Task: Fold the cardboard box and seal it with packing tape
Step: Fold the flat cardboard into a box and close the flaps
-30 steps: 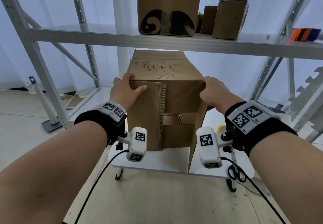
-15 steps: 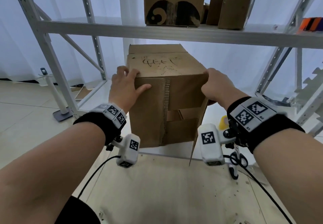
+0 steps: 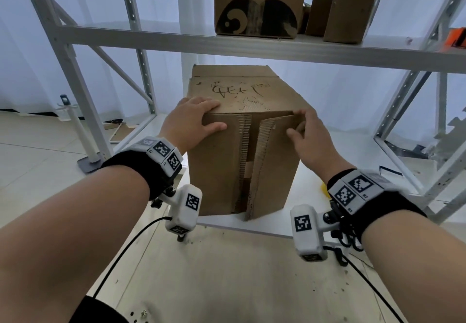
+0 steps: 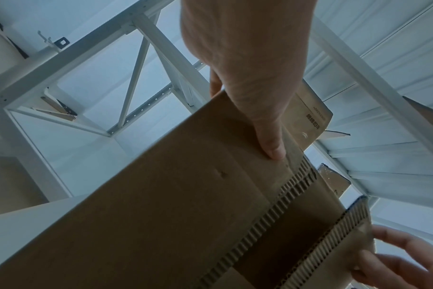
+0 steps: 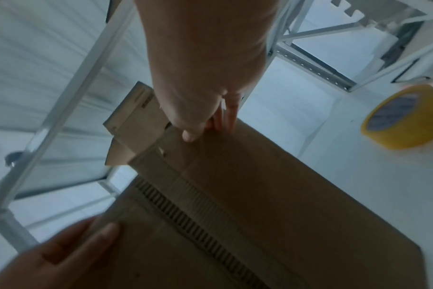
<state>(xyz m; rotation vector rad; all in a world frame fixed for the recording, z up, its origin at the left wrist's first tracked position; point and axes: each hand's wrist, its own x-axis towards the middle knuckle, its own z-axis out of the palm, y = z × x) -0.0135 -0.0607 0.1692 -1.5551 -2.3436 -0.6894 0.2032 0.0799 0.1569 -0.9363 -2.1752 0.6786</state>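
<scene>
A tall brown cardboard box [image 3: 219, 166] stands on a white table [image 3: 310, 204], with handwriting on its top face. Its two front flaps lie folded in, and their torn corrugated edges nearly meet down the middle. My left hand [image 3: 201, 116] grips the box's upper left corner, fingers on top and thumb on the left flap [image 4: 161, 215]. My right hand [image 3: 305, 131] holds the upper right corner, its thumb on the right flap [image 3: 274, 161] and its fingers round the side [image 5: 225, 117]. A yellow roll of packing tape [image 5: 403, 117] lies on the table to the box's right.
A white metal rack surrounds the table, and its shelf beam [image 3: 252, 47] crosses just above the box. Other cardboard boxes [image 3: 259, 2] stand on that shelf. Rack uprights [image 3: 63, 58] rise at both sides. A pale wooden board [image 3: 227, 272] lies in front of the table.
The right flap, which stuck out open, now lies folded in against the box front. My right hand came round from the corner onto that flap. My left hand kept its hold.
</scene>
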